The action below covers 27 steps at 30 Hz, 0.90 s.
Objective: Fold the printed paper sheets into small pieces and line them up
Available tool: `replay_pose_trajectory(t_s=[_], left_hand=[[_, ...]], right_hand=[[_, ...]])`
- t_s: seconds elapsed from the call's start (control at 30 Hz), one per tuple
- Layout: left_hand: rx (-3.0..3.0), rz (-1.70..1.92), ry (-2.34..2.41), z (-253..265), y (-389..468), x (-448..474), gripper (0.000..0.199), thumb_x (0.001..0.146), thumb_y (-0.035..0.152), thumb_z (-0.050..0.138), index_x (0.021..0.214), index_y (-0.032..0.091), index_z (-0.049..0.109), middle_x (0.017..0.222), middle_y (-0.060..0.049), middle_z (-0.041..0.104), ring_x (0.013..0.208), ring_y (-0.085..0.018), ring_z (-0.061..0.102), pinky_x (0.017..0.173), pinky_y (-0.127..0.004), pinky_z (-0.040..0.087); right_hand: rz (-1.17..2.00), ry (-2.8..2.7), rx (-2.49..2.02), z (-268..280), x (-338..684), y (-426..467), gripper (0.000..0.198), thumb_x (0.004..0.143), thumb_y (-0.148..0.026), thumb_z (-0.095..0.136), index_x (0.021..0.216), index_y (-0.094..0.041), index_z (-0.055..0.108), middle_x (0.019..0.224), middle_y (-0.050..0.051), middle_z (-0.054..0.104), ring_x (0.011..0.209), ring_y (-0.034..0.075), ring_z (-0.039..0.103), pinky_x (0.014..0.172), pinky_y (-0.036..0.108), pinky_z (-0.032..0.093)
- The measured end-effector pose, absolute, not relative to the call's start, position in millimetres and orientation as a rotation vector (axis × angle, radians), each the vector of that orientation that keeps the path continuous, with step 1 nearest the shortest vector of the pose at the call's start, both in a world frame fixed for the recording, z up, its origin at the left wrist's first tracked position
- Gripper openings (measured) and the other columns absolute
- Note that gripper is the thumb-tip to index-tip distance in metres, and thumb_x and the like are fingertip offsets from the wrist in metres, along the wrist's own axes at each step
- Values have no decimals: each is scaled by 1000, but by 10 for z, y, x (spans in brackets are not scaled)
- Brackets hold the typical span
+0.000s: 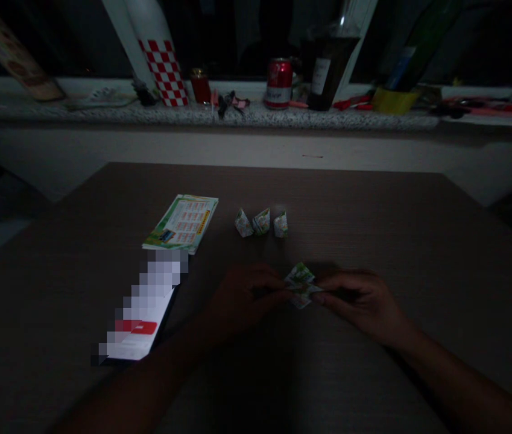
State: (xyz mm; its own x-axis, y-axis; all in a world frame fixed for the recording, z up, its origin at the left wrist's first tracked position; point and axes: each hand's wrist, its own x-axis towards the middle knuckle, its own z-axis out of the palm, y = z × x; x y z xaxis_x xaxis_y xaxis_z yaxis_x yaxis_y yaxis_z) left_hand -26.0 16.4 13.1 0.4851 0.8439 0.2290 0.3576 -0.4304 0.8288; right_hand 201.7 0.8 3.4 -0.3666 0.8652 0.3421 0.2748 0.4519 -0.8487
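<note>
I see both hands low over the table (373, 205), meeting at one small folded paper (301, 284). The left hand (246, 298) grips the paper's left edge with its fingertips drawn together in a pinch; the right hand (362, 301) grips the right edge the same way, fingers bunched and pointing inward. The light is too dim for me to tell which fingers make contact. The paper sits between the two hands, at or just above the table surface near the front centre; I cannot tell whether it touches the wood. Behind it, well apart from the hands, three folded pieces (261, 222) stand in a short row, close to one another. To their left lies a stack of printed sheets (182, 222), green-bordered, flat on the table. Nearer me and left of the left forearm lies a white leaflet (140, 325) with a red mark, partly blurred out. Beyond the table runs a stone sill (102, 113) carrying a red can (279, 82), a dark bottle (328, 72), a checked carton (163, 69) and small clutter.
</note>
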Motion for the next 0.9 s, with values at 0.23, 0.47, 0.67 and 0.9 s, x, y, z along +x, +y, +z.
replay_pose_trajectory(t_s=[0.23,0.47,0.67,0.9], left_hand=[[1958,775,951,128,153,-253,5,79,21,69,79,19,74,78,-1,72,70,-13,66,63,-22,49],[1912,790,979,147,126,-232,5,79,20,69,76,17,72,76,-2,71,72,-14,65,68,-24,49],[1488,818,1023,114,69,-175,52,64,24,82,112,20,64,97,-4,72,87,-19,67,78,-30,53],[1348,646,827,101,92,-142,25,75,20,73,100,19,71,93,-2,72,86,-16,65,75,-24,48]], right_hand=[[1028,-1868,-894,47,2027,-6,9,79,-25,71,73,-18,70,69,3,73,60,13,67,56,23,55],[886,-1889,-942,67,1996,-15,11,80,-19,68,70,-18,65,67,2,70,59,13,65,56,23,52],[813,-1949,-881,79,1958,-23,12,78,-15,66,68,-18,61,63,0,68,54,11,62,52,20,48],[835,-2061,-779,44,1938,-44,12,72,-8,63,70,-18,57,62,-1,63,54,10,58,53,20,45]])
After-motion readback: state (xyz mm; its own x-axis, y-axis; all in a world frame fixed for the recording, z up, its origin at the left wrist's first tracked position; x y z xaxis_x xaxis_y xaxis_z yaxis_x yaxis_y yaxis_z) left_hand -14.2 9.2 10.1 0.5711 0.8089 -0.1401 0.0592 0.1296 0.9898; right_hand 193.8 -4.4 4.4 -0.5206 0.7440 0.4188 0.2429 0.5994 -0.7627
